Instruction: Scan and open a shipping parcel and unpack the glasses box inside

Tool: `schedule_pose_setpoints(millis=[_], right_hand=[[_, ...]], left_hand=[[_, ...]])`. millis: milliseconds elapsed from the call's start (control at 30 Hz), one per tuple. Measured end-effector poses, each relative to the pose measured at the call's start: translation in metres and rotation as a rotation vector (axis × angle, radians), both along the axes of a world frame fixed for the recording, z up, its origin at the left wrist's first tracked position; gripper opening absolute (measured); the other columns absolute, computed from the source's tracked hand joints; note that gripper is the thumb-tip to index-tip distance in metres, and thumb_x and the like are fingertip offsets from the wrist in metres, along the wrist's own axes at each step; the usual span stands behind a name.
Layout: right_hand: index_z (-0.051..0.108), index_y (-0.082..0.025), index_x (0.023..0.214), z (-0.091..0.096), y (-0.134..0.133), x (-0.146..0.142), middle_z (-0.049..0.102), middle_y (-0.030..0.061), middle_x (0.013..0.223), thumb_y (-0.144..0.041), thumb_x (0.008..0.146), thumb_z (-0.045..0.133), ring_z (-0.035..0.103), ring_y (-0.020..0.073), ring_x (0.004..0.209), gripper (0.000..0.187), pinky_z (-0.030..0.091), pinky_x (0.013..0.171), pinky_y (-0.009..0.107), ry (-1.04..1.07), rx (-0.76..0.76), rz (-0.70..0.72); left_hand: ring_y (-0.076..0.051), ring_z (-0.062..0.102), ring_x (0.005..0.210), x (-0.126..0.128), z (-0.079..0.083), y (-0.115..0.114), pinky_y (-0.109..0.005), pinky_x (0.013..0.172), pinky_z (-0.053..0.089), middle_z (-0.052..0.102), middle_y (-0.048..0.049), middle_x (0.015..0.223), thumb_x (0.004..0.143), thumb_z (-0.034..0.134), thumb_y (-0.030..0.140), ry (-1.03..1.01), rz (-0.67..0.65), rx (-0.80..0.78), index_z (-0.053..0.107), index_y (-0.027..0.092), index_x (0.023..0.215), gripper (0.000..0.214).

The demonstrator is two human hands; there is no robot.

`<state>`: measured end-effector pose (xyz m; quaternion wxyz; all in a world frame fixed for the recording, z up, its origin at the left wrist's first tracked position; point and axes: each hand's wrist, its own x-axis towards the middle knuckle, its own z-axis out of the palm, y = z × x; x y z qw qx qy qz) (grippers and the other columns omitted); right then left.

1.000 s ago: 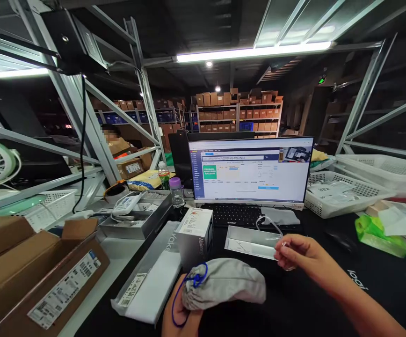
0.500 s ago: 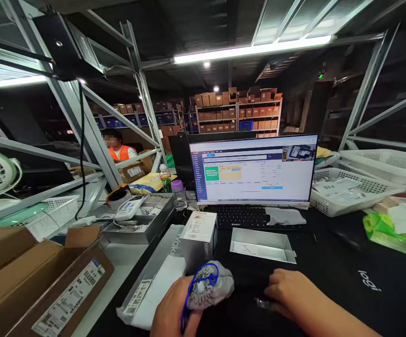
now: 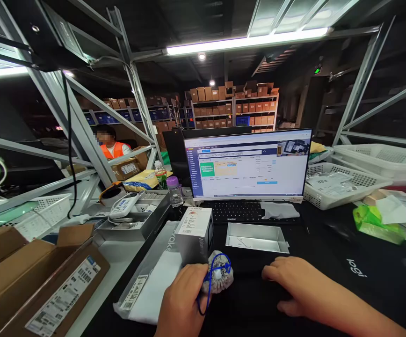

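Observation:
My left hand (image 3: 184, 297) is wrapped round a grey drawstring pouch (image 3: 223, 282), its gathered mouth and blue cord facing me. The cord hangs in a loop beside my fingers. Over the black desk mat (image 3: 248, 304), my right hand (image 3: 289, 283) is palm down, thumb apart from the fingers and nothing visible in it. Just beyond the pouch stands a small white-and-grey box (image 3: 194, 231) with printing. A shallow open silver-white box (image 3: 257, 239) lies further right. Left of my left hand is a clear plastic packet (image 3: 150, 285) with a label.
Cardboard cartons (image 3: 59, 281) fill the left side. Behind the keyboard (image 3: 236, 211) stands a monitor (image 3: 248, 164), with a purple-lidded bottle (image 3: 174, 191) beside it. White baskets (image 3: 346, 187) and a green package (image 3: 374, 224) are at right. A person in an orange vest (image 3: 113, 150) sits beyond the rack.
The pouch has shifted slightly right and turned, its mouth now more toward me. A small clear piece by my right hand is no longer visible, and that hand's thumb and fingers have spread.

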<state>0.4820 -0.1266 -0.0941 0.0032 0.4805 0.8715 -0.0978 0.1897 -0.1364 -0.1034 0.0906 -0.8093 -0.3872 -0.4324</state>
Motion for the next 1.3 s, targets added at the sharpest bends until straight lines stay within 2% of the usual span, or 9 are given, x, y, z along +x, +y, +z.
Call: schedule_pose_setpoints(millis=[133,267,367,500,733,900,1067,1167,1300], right_hand=[[0.071,-0.017,0.111,0.024,0.001,0.003,0.071,0.0118,0.103,-0.026,0.063,0.092,0.068,0.0353,0.097,0.053,0.054,0.085,0.046,-0.047,-0.012,-0.006],[0.046,-0.028,0.147,0.047,-0.005,-0.012,0.053,0.0111,0.144,-0.034,0.073,0.087,0.059,0.0279,0.123,0.085,0.049,0.102,0.039,0.343,0.047,0.082],[0.056,-0.032,0.137,0.054,0.000,-0.030,0.054,0.0068,0.144,-0.031,0.081,0.081,0.058,0.0228,0.125,0.062,0.046,0.104,0.034,0.548,0.084,0.171],[0.073,-0.023,0.104,0.046,0.017,-0.043,0.074,0.0043,0.105,-0.029,0.084,0.076,0.068,0.0189,0.097,0.021,0.051,0.087,0.031,0.780,0.098,0.233],[0.062,-0.020,0.083,0.036,0.050,-0.021,0.069,0.0004,0.077,-0.035,0.090,0.058,0.067,0.0144,0.063,0.016,0.050,0.062,0.026,1.138,-0.054,-0.183],[0.061,-0.022,0.092,0.034,0.069,0.009,0.071,0.0022,0.088,-0.030,0.082,0.064,0.066,0.0166,0.068,0.013,0.050,0.067,0.030,0.741,0.172,-0.498],[0.059,-0.028,0.129,0.046,0.041,0.004,0.061,0.0064,0.132,-0.022,0.082,0.073,0.062,0.0201,0.113,0.049,0.050,0.096,0.035,0.674,0.029,-0.033],[0.064,-0.030,0.125,0.044,0.024,-0.019,0.053,0.0057,0.143,-0.024,0.083,0.077,0.053,0.0210,0.130,0.045,0.042,0.109,0.035,0.669,-0.038,0.257],[0.067,-0.026,0.118,0.026,0.024,-0.045,0.056,0.0060,0.139,-0.024,0.087,0.073,0.059,0.0189,0.120,0.032,0.047,0.101,0.031,0.553,0.002,0.405]], left_hand=[[-0.016,0.068,0.082,0.002,-0.002,0.003,-0.025,0.073,0.056,0.073,-0.0055,0.093,0.086,0.050,0.007,0.060,-0.036,0.049,0.063,0.017,0.112,0.030],[-0.016,0.068,0.081,0.012,0.001,0.007,-0.025,0.071,0.056,0.073,-0.0056,0.094,0.088,0.047,0.008,0.115,-0.129,0.066,0.061,0.017,0.115,0.032],[-0.015,0.068,0.078,0.019,0.004,0.012,-0.024,0.069,0.056,0.073,-0.0043,0.091,0.091,0.046,0.008,0.103,-0.178,0.082,0.060,0.018,0.115,0.030],[-0.014,0.070,0.078,0.020,0.003,0.017,-0.021,0.069,0.057,0.074,-0.0040,0.092,0.095,0.046,0.017,0.081,-0.141,0.115,0.056,0.017,0.122,0.029],[-0.014,0.070,0.079,0.011,-0.012,0.026,-0.020,0.071,0.057,0.074,-0.0058,0.092,0.098,0.043,0.019,0.113,-0.089,0.197,0.055,0.015,0.123,0.028],[-0.013,0.062,0.062,0.010,-0.017,0.026,-0.020,0.056,0.052,0.065,-0.0013,0.073,0.095,0.045,0.010,0.178,-0.159,0.177,0.056,0.014,0.125,0.033],[-0.013,0.059,0.058,0.010,-0.015,0.021,-0.019,0.050,0.048,0.063,-0.0014,0.071,0.092,0.042,0.006,0.251,-0.134,0.209,0.059,0.015,0.122,0.036],[-0.013,0.062,0.061,0.010,-0.013,0.019,-0.019,0.053,0.050,0.066,-0.0032,0.075,0.091,0.043,0.004,0.243,-0.141,0.216,0.059,0.017,0.116,0.033],[-0.013,0.065,0.064,0.010,-0.010,0.016,-0.019,0.054,0.053,0.067,-0.0048,0.078,0.093,0.041,0.008,0.220,-0.167,0.164,0.058,0.018,0.105,0.023]])
